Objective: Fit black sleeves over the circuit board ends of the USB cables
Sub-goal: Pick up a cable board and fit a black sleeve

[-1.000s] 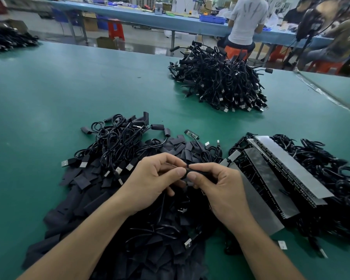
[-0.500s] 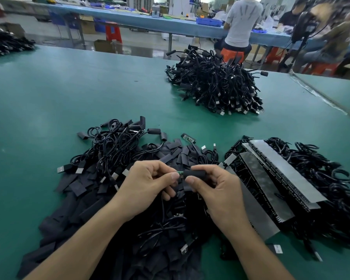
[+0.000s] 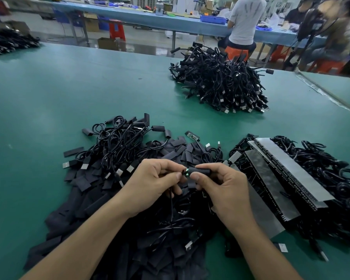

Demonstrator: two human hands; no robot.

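Green matting covers the work table, and on it the task is seen at a middle stage. One black sleeve is pinched between the thumb and fingers of the right hand, close above the table. The circuit board end of a USB cable is pinched by the left hand and is entered in the sleeve mouth. A small green part is showing outside, so this fitting is judged not finished. The far pile of cables, seemingly sleeved, is counted as done. Many flat loose sleeves and a tangle of cables beside grey strips suggest that much is left.
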